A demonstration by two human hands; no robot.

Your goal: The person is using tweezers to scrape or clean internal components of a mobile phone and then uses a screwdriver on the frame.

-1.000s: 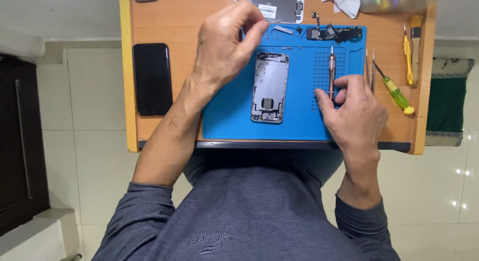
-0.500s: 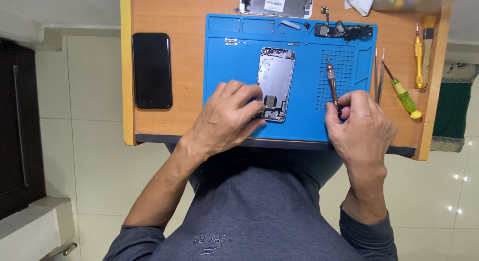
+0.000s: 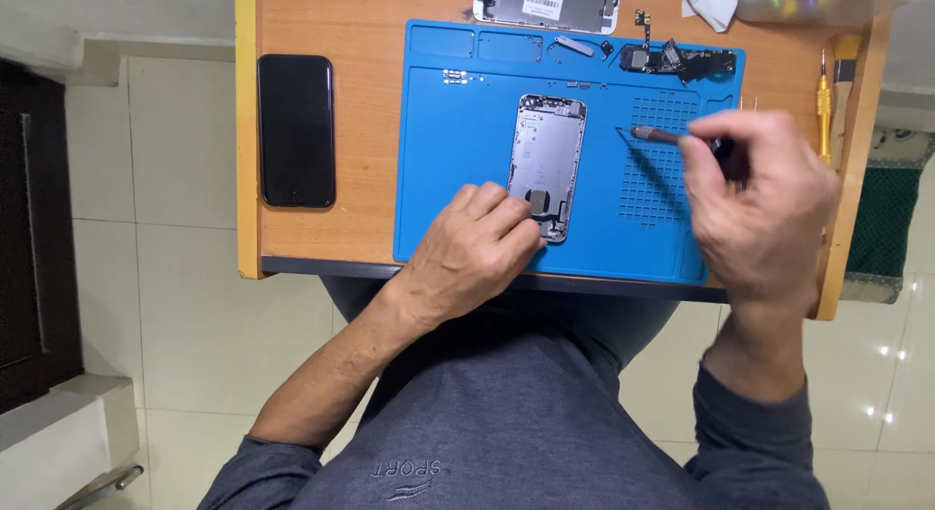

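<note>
Two hands work over the opened grey metal phone shell [image 3: 545, 164], which lies lengthwise near the middle of the blue silicone repair mat [image 3: 458, 179]. From where I watch, my left hand [image 3: 472, 252] sits at the shell's 7 o'clock, fingers curled loosely with the tips pressing on its lower end; it pins the shell down more than it grasps it. My right hand [image 3: 755, 203] is at the shell's 3 o'clock, apart from it, closed around the dark-handled precision screwdriver [image 3: 662, 136]. The tool lies nearly level, its fine tip pointing toward 9 o'clock and stopping short of the shell's right edge, above the mat's dotted grid.

Farther out, a cluster of small dark removed phone parts [image 3: 677, 60] lies in the mat's top tray at 1 o'clock, and a detached silver-backed screen panel [image 3: 545, 3] sits just beyond the mat at 12 o'clock. A black glossy smartphone [image 3: 295, 130] rests face up on the orange wooden table [image 3: 321, 23] at 9 o'clock, well apart from the mat. A yellow-handled screwdriver [image 3: 825, 106] lies at the table's right edge.

Compared with half a second ago, the right hand has lifted off the mat and swung the screwdriver from upright to level. The left hand has stayed on the shell's lower end.
</note>
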